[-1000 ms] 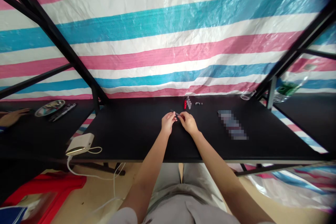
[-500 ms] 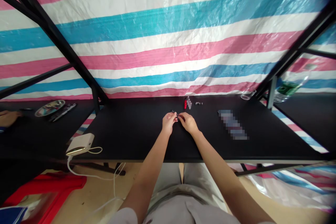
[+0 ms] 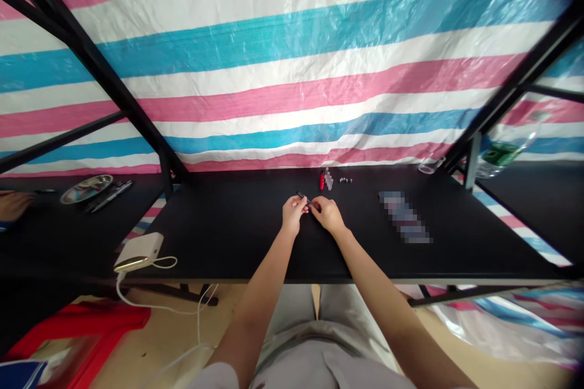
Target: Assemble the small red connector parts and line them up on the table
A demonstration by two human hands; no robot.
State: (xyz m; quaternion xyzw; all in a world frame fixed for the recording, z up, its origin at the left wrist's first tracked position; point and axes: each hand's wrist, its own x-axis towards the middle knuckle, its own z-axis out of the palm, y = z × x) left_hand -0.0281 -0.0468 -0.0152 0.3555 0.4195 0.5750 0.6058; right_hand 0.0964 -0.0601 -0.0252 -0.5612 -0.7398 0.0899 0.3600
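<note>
1. A pink, white and blue striped tarpaulin hangs behind a black tabletop; the hands work near the tabletop's middle.
2. The left hand and right hand close at the fingertips on a slender dark part; both appear to be gripping it, one from each end; it is too small to identify, and whether it touches the tabletop is hard to tell.
3. For a part this fine, a light two-handed fingertip pinch seems best; keeping the hands close together and low over the tabletop should steady it and limit any drop.
4. Just beyond the fingers stand a small red tube and clear vials; a short row of tiny metal pieces lies beside them, all near at hand.
5. Farther right lies a pixelated packet; at front left sits a white power bank with its cable; on a side table, another person's hand rests near a metal dish and pens.
</note>
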